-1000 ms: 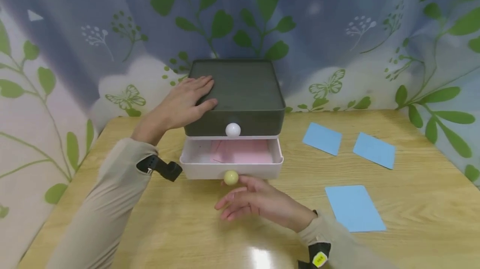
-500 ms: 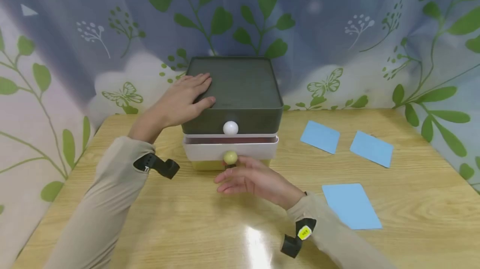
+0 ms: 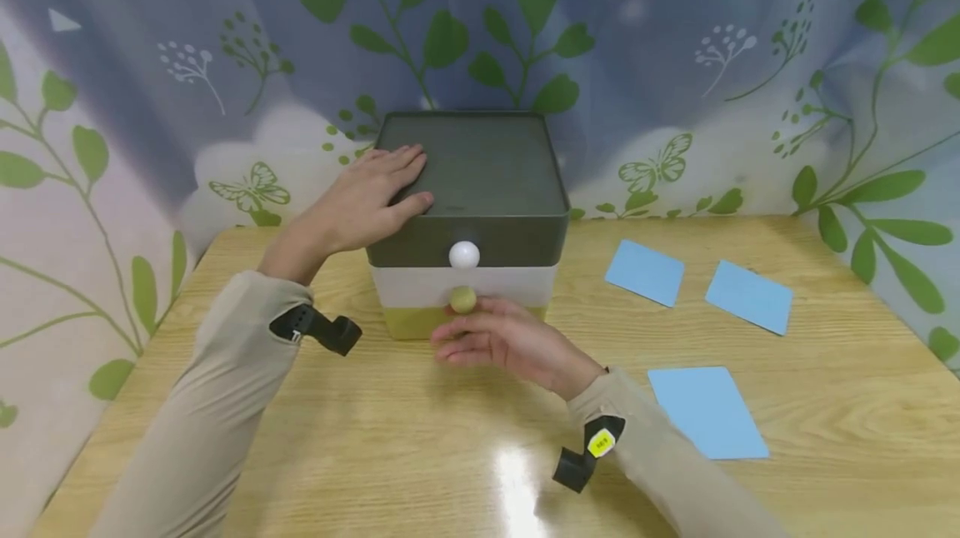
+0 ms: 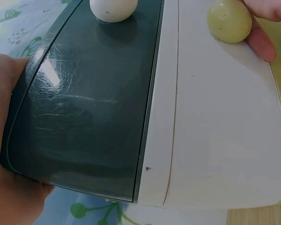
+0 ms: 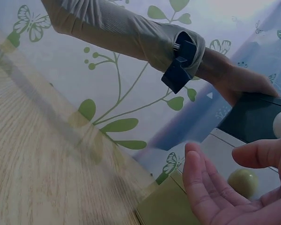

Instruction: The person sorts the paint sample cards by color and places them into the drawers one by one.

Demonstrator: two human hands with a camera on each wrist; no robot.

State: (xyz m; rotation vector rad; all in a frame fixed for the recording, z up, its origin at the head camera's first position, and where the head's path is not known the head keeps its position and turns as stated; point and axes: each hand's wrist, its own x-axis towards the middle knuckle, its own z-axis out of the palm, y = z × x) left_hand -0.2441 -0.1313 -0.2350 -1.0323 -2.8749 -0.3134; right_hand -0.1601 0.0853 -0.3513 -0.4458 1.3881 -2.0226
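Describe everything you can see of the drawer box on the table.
The drawer box stands upright on the wooden table. It looks like glossy plastic, with scratches on the dark green-grey top tier, whose flat top is rimmed. Below come a white tier and a yellow tier, partly hidden by the right hand. The top tier bears a round white knob, the white tier a yellow-green knob; both look closed. The left hand rests on its top left edge; the right hand has a finger behind the yellow-green knob.

A blue-and-white cloth (image 3: 645,72) printed with green leaves (image 3: 446,38) (and butterflies (image 3: 658,165)) hangs behind a wood-grained desk (image 3: 360,430) catching a bright reflection (image 3: 516,484).
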